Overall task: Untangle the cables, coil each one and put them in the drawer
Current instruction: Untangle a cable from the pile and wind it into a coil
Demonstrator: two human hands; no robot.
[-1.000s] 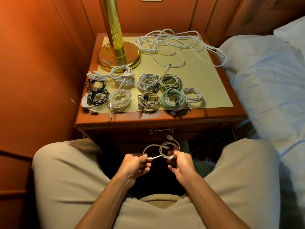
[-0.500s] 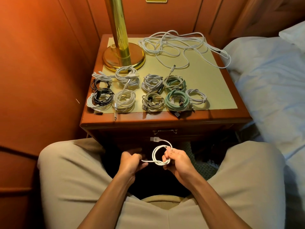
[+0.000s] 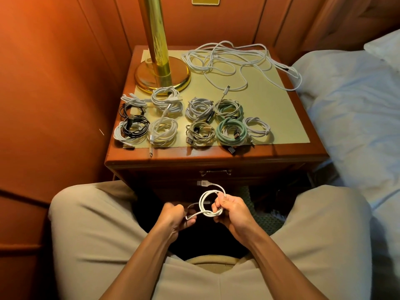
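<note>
Between my knees I hold a short white cable (image 3: pixel 205 200) wound into a small coil, its USB plug sticking up toward the nightstand. My right hand (image 3: pixel 232 211) grips the coil at its right side. My left hand (image 3: pixel 174 217) pinches the cable's loose tail just left of the coil. On the nightstand (image 3: pixel 216 158) lie several coiled cables (image 3: pixel 194 122), white, black, beige and green, in two rows near the front. A loose tangle of white cables (image 3: pixel 233 61) sprawls across the back right. The drawer (image 3: pixel 215 172) under the top is closed, its brass handle showing.
A brass lamp base (image 3: pixel 162 76) stands at the nightstand's back left. Wood panelling closes in the left side and the back. A bed with white bedding (image 3: pixel 355 118) runs along the right. My knees in beige trousers flank the hands.
The coil has been drawn tighter and rounder in my right hand. My left hand has closed in toward it along the tail. The view has shifted slightly.
</note>
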